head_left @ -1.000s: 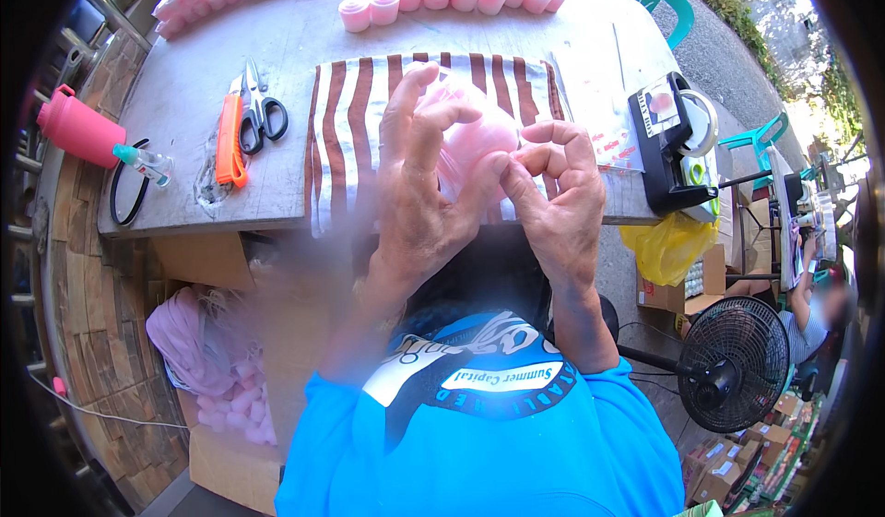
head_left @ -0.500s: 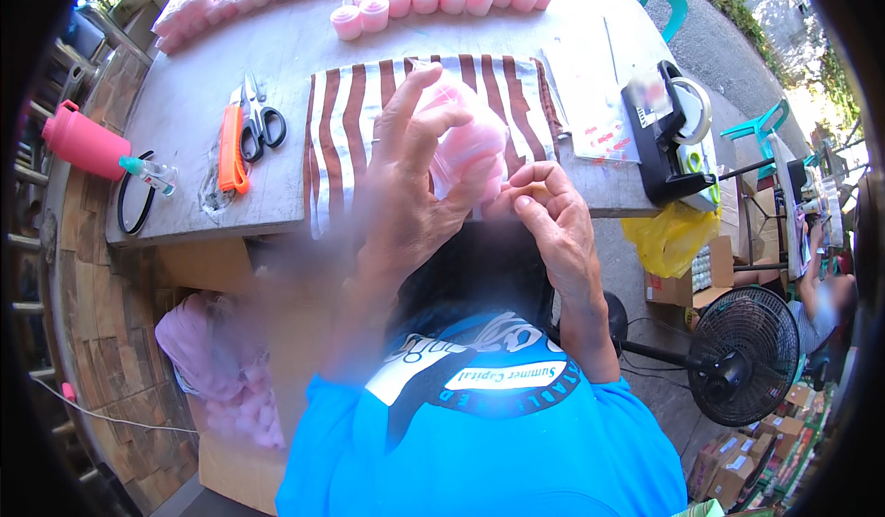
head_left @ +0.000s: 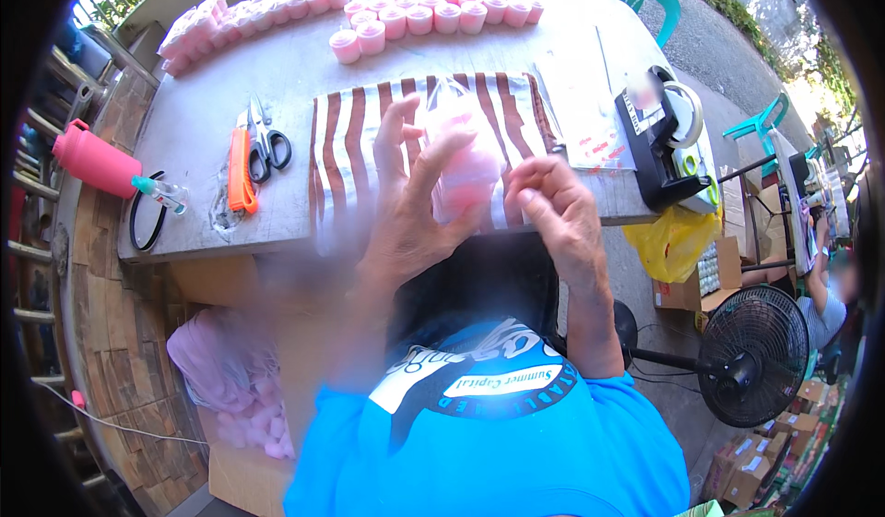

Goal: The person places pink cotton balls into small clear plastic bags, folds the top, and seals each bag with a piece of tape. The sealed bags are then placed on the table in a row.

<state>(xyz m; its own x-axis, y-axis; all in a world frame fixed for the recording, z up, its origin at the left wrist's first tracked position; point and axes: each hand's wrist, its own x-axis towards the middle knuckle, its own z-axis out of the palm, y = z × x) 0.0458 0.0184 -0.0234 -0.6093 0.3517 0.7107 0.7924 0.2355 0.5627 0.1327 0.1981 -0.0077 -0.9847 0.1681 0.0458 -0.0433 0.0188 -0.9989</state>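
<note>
My left hand (head_left: 415,208) is closed around a clear plastic bag (head_left: 472,166) with pink contents, holding it upright over the table's near edge. Its thumb is under the bag and its fingers curve over the side. Just right of the bag is my right hand (head_left: 564,213), its thumb and fingertips pinched together; whatever they hold, if anything, is too small to make out. Beneath the bag lies a brown-and-white striped cloth (head_left: 343,143). Several pink cups (head_left: 419,19) stand in rows farther back, beside packed clear bags of pink cups (head_left: 244,23).
Orange cutter (head_left: 241,171) and scissors (head_left: 269,148) lie left of the cloth. Further left are a pink tumbler (head_left: 100,159) and small bottle (head_left: 161,192). A tape dispenser (head_left: 645,162) and clear plastic (head_left: 590,139) lie right. A fan (head_left: 751,356) stands lower right; a person sits beyond.
My right hand has moved slightly right, away from the bag's lower part. The bag remains in my left hand, and its upper part shows more plainly. The whole view has shifted slightly.
</note>
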